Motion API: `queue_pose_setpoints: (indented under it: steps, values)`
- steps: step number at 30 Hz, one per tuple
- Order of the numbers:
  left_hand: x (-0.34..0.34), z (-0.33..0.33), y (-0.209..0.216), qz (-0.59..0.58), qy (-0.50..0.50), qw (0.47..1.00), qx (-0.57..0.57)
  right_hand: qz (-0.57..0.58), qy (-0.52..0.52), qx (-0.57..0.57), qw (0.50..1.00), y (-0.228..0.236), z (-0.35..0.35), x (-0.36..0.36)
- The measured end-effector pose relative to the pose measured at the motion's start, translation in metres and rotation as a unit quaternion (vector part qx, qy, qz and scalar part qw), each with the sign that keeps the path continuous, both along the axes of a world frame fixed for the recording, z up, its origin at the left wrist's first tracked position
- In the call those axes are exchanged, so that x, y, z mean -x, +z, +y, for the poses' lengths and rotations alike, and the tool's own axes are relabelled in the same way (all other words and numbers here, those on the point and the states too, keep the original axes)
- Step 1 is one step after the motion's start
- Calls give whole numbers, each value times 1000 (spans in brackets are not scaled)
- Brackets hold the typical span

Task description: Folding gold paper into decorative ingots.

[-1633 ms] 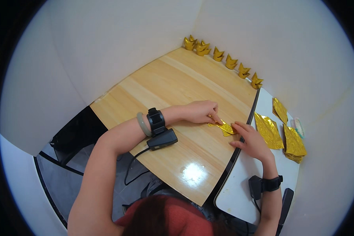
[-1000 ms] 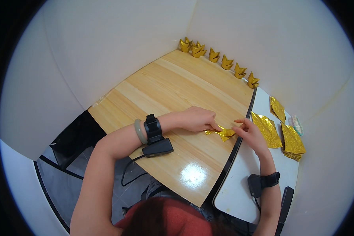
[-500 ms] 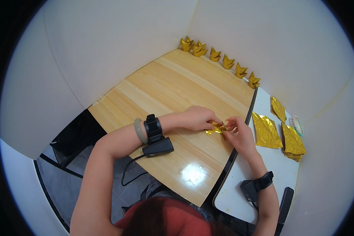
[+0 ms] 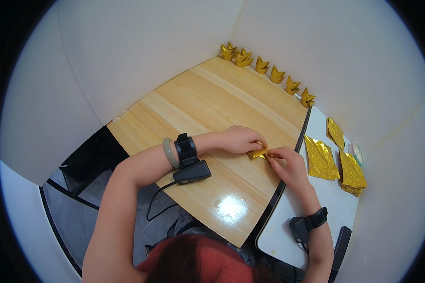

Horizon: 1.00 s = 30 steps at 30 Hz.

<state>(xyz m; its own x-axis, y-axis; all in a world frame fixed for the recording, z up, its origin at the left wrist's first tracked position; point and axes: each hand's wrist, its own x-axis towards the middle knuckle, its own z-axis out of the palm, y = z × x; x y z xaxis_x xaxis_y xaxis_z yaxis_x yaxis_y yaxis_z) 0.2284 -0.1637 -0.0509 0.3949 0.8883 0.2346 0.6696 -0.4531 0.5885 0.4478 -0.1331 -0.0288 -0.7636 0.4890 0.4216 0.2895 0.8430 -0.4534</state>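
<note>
Between my hands, near the right edge of the wooden table (image 4: 212, 113), is a small folded piece of gold foil paper (image 4: 259, 153). My left hand (image 4: 241, 140) comes from the left and pinches its upper left side, fingers bent. From the right, my right hand (image 4: 288, 165) grips the paper's right end between thumb and fingers. The fingers partly hide the folds. Each wrist wears a black strapped device, and a pale bangle (image 4: 170, 153) circles my left forearm.
Several folded gold foil crowns (image 4: 277, 74) stand along the table's far right edge by the wall. On the white side table (image 4: 288, 226) lie a flat gold sheet (image 4: 322, 158), stacked gold sheets (image 4: 352, 172), a smaller gold piece (image 4: 335, 133) and a pale roundish object (image 4: 358, 153).
The fingers have shifted on the gold foil paper, and more of its folded upper face shows. My left fingertips have drawn back slightly. The whole view has moved a little.
</note>
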Motion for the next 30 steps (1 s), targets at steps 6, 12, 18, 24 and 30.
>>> queue_pose_setpoints:
  steps: [6, 12, 18, 24, 30]
  values:
    - [-6, -5, 18, 40, 8, 994, 97, -3, -104, 4, 995, -19, 15, -6]
    - [-4, -2, 3, 21, 1, 999, -25, -32, -84, -19, 996, -18, 14, -4]
    - [-11, -5, 16, -18, 31, 999, 16, 80, -57, 249, 963, -17, 9, 2]
    - [-17, -5, 20, -223, -12, 966, 131, 209, -27, 199, 957, -18, 4, 13]
    - [-8, -1, 17, -453, -62, 867, 197, 198, -42, 249, 947, -14, 0, 9]
